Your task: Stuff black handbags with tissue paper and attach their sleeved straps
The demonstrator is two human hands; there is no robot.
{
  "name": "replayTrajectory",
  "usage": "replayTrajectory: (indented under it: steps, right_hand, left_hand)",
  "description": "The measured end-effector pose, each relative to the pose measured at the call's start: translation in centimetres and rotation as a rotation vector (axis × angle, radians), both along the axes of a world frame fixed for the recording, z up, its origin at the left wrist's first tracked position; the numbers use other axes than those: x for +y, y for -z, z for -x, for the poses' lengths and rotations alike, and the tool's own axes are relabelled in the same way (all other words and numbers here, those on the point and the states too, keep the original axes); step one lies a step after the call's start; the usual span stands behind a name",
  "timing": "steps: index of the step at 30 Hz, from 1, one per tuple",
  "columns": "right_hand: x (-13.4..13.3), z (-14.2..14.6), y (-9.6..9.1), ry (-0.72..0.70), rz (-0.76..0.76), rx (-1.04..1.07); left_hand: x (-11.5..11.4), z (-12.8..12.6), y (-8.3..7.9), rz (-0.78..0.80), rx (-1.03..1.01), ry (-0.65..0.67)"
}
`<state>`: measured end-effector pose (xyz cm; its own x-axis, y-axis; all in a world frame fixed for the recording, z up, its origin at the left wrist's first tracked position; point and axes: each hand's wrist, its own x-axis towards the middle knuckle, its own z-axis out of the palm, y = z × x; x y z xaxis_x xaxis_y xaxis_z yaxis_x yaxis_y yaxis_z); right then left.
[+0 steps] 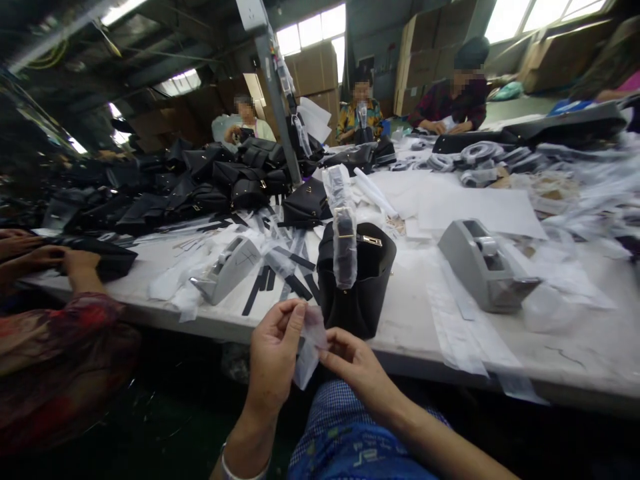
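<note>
Between my two hands, just off the table's front edge, is a small translucent plastic bag [311, 343]. My left hand [278, 347] pinches its upper left side between thumb and fingers. On its right edge, the fingertips of my right hand [350, 360] are closed. Right behind them a black handbag [357, 293] stands upright on the table, its top open and a gold-coloured clasp at the rim. A strap wrapped in clear plastic [344, 230] stands up over the handbag's front.
Grey tape dispensers [487, 267] [227, 270] stand on both sides of the handbag. Black strips [265, 280] and plastic scraps litter the white table [405, 330]. Many black bags [215, 173] pile up at the back left, beside a metal post [277, 100]. Co-workers sit across and at left.
</note>
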<state>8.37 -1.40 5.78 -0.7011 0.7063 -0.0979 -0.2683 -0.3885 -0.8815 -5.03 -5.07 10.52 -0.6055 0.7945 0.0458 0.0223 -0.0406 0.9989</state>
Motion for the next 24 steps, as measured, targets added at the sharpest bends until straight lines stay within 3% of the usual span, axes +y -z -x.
replayTrajectory:
  steps: [4, 10, 14, 19, 21, 24]
  right_hand:
    - [-0.8, -0.5, 1.2, -0.005, 0.121, 0.051]
    - [-1.2, -1.6, 2.0, -0.007, -0.058, -0.067]
    - [-1.4, -1.8, 1.7, -0.012, 0.0, 0.031]
    - [-1.9, -1.4, 2.6, 0.125, 0.051, -0.099]
    - [-2.0, -1.9, 3.0, 0.154, -0.021, -0.132]
    - [-1.6, -3.4, 2.9, 0.163, -0.307, -0.24]
  left_hand:
    - [0.5, -0.2, 1.0, -0.028, -0.131, -0.005]
    - [0.2, -0.6, 2.3, -0.01, -0.139, -0.023]
    - [-0.2, -1.0, 2.5, 0.015, -0.066, -0.011]
    - [-1.8, -2.3, 3.4, 0.001, -0.18, 0.111]
    - [-2.6, -2.8, 4.0, 0.033, -0.232, 0.148]
    - [-3.4, -3.3, 4.6, 0.123, -0.222, 0.088]
